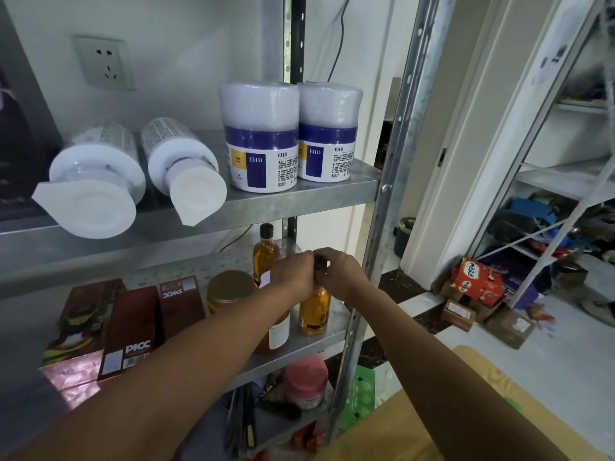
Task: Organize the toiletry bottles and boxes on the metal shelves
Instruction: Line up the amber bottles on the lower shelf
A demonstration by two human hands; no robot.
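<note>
**Middle shelf (299,347), right end.** My left hand (293,274) and right hand (342,271) meet at the dark cap (320,262) of the front bottle (314,311), which stands upright near the shelf's front edge. The fingers of both hands curl round cap and neck, the right seemingly pinching the cap. To seat it well I should keep it vertical, steady the neck, and set it back from the edge.

**Count.**
- Amber bottles: three, namely this one, a rear bottle (264,254) and a labelled bottle (279,331).
- Jar (229,287): one.
- Red boxes (133,327): three.
- Top shelf (299,197): two upright tubs (259,138) and two lying bottles (96,181).
</note>
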